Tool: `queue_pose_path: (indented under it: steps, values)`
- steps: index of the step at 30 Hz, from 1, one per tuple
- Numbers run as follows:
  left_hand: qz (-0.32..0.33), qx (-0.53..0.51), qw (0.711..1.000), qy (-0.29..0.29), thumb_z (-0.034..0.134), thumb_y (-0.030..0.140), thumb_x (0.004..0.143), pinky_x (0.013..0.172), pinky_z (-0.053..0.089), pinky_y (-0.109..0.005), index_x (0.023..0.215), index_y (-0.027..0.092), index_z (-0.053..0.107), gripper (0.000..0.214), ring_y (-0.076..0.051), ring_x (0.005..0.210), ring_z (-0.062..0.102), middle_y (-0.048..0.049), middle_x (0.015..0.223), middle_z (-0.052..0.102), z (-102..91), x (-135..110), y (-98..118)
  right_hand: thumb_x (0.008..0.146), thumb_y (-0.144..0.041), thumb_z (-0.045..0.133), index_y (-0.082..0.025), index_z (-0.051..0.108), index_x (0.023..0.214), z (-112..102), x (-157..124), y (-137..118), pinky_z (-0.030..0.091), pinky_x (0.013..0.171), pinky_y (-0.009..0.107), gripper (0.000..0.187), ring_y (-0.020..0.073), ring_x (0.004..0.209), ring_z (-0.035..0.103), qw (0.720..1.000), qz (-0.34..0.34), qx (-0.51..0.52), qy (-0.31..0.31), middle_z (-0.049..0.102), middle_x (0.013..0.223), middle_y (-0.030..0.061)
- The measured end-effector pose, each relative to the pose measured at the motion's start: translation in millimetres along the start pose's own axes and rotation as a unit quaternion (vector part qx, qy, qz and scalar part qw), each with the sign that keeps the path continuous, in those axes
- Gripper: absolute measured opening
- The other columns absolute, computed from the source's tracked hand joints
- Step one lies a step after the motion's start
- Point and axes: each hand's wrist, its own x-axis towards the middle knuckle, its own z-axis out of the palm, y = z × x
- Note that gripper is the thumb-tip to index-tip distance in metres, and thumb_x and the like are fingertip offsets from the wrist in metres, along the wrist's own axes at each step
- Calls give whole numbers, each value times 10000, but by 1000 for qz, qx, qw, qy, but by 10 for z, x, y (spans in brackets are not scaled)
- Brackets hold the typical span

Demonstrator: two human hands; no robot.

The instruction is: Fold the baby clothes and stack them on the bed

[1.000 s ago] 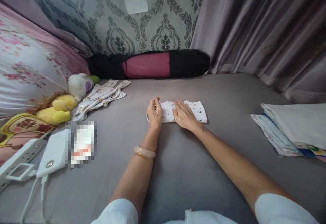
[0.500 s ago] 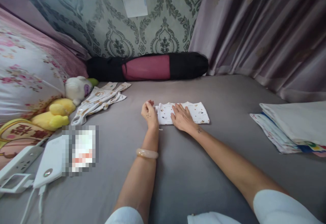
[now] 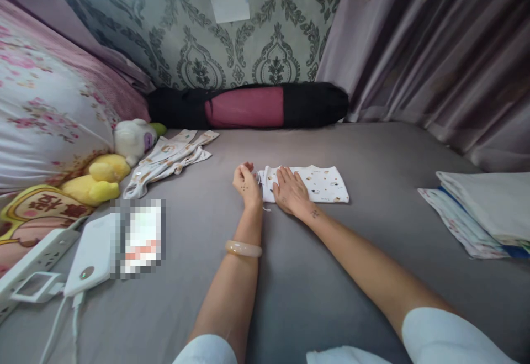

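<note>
A small white printed garment [image 3: 321, 184] lies folded flat on the grey bed sheet [image 3: 290, 275]. My right hand [image 3: 287, 191] rests flat on its left part, fingers stretched out. My left hand [image 3: 245, 184] sits at the garment's left edge with its fingers curled, pinching the cloth there. A pale bangle [image 3: 243, 249] is on my left wrist.
Another printed garment [image 3: 168, 157] lies unfolded at the left by plush toys [image 3: 101, 173]. A power strip [image 3: 28, 267] and white charger [image 3: 93, 253] lie at the front left. Folded cloths [image 3: 476, 209] are stacked at right. A black-and-pink roll [image 3: 248, 105] lies along the wall.
My left hand has gone from lying on the garment's left end to curling at its edge. My right hand slid left along the cloth. The view shifted slightly.
</note>
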Motion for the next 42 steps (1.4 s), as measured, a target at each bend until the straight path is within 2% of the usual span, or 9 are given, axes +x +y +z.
queue_pose_path:
  steps: [4, 7, 9, 14, 19, 25, 33, 38, 42]
  values:
    - [7, -5, 1000, 1, 416, 428, 915, 777, 534, -346, 972, 122, 629, 377, -227, 968, 688, -171, 1013, 697, 5, 2, -2, 958, -287, 283, 16, 374, 1455, -94, 11, -40, 149, 1189, 448, 589, 286, 1443, 265, 1000, 8, 5, -22, 342, 1538, 185]
    - [13, -6, 1000, 8, 416, 465, 912, 771, 530, -334, 973, 136, 626, 395, -220, 971, 685, -158, 1011, 695, 7, 9, 8, 957, -264, 283, 6, 397, 1444, -144, 46, -141, 142, 1192, 435, 569, 281, 1443, 268, 1000, -7, 20, -1, 354, 1532, 189]
    - [21, -16, 1000, 16, 410, 444, 917, 772, 530, -330, 971, 141, 625, 376, -217, 975, 685, -154, 1015, 696, 4, 16, 24, 966, -275, 269, -3, 379, 1457, -139, 81, -229, 155, 1192, 406, 573, 266, 1454, 243, 999, -23, 40, 11, 327, 1548, 180]
    - [29, -41, 998, 32, 396, 375, 930, 769, 531, -325, 970, 132, 618, 332, -216, 973, 688, -156, 1009, 697, -17, 39, 62, 986, -338, 250, 0, 330, 1477, -28, 132, -371, 172, 1188, 399, 601, 262, 1464, 215, 997, -17, 71, -30, 283, 1565, 185]
    - [21, -42, 998, 37, 387, 381, 939, 763, 529, -310, 985, 140, 617, 336, -205, 979, 686, -140, 1014, 696, -19, 53, 58, 986, -329, 257, -6, 318, 1483, 29, 111, -371, 146, 1194, 406, 596, 258, 1468, 202, 997, -16, 68, -32, 273, 1570, 182]
    - [19, -52, 998, 41, 391, 376, 941, 749, 523, -291, 968, 148, 613, 320, -194, 968, 686, -129, 1005, 697, -40, 91, 68, 987, -334, 270, -11, 321, 1486, -21, 127, -382, 149, 1191, 414, 596, 265, 1468, 199, 996, -12, 71, -43, 261, 1574, 186]
    - [20, -59, 994, 94, 371, 366, 944, 722, 506, -268, 934, 146, 585, 307, -165, 892, 686, -110, 949, 690, -139, 203, 76, 984, -299, 297, 9, 350, 1469, -17, 73, -475, 152, 1194, 407, 577, 265, 1468, 196, 995, -64, 69, -28, 278, 1568, 176]
    - [35, -54, 995, 73, 378, 385, 937, 706, 500, -254, 938, 153, 581, 308, -160, 889, 680, -103, 940, 680, -108, 204, 27, 981, -283, 304, 18, 352, 1466, 45, 67, -474, 149, 1196, 402, 572, 274, 1466, 199, 995, -67, 66, -27, 279, 1568, 178]
    - [40, -45, 996, 62, 377, 370, 932, 712, 501, -264, 936, 154, 578, 295, -167, 900, 677, -106, 948, 680, -90, 186, 30, 992, -296, 280, 5, 336, 1478, 12, 78, -453, 145, 1198, 403, 574, 272, 1471, 185, 994, -70, 80, -39, 270, 1573, 174]
